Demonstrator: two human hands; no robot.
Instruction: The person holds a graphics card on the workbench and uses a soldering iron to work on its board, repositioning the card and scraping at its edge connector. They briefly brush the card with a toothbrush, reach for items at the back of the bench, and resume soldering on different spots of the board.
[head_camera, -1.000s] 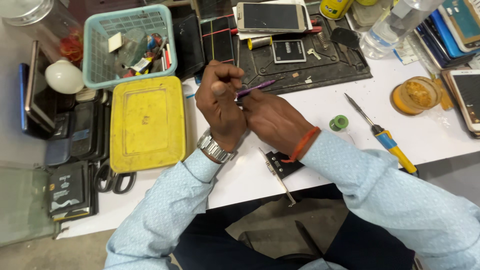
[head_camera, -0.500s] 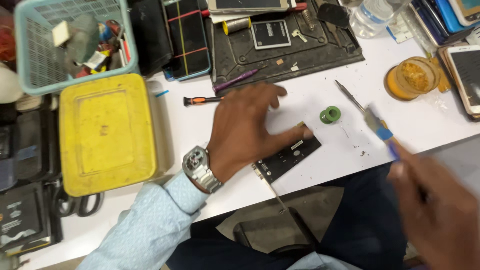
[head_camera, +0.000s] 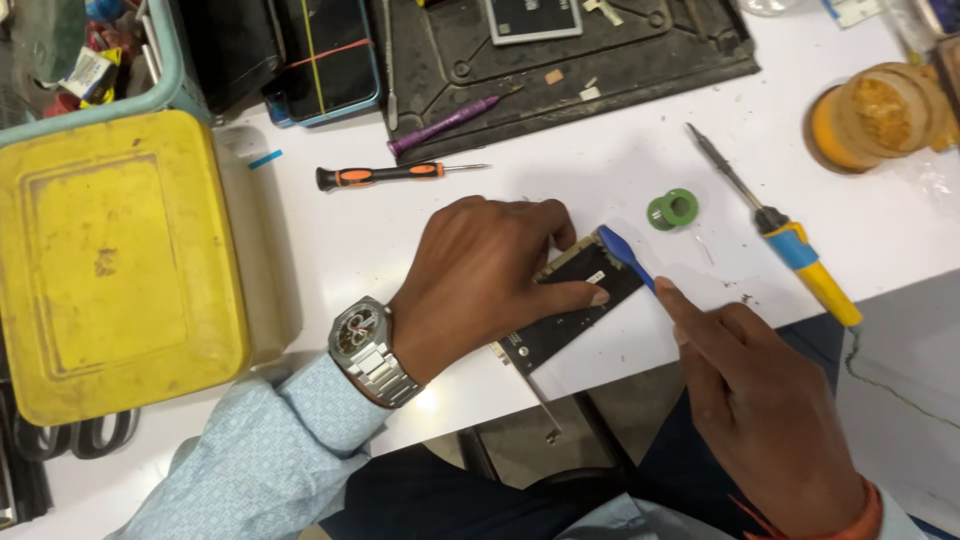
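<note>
Pressing down from the left, the left hand (head_camera: 480, 285) lies palm-down over a small dark circuit board (head_camera: 570, 310) at the near edge of the white table (head_camera: 600, 180); its fingers are spread flat, with one fingertip resting on the board's upper face, so the hand pins the board rather than closing round it. A metal wristwatch (head_camera: 368, 350) sits at the cuff of a pale blue sleeve (head_camera: 250, 460). The board lies tilted, its near-left corner overhanging the table edge. From the near right, the right hand (head_camera: 760, 400) is closed on a blue pry tool (head_camera: 625, 255), fingers pinched together round its handle, and the tool's blue tip rests on the far-right corner of the board. An orange band circles the right wrist.

Just right of the board lies a small green spool (head_camera: 672, 209), and further right a soldering iron (head_camera: 790, 245) with a blue-and-yellow handle, its tip pointing far-left. An amber round tin (head_camera: 870, 115) stands at the far right. Beyond the left hand lies a black-and-orange screwdriver (head_camera: 395, 175), and beyond that a purple tool (head_camera: 440, 125) on the edge of a dark work mat (head_camera: 640, 60). A yellow box (head_camera: 110, 260) fills the left side, well apart from both hands.
</note>
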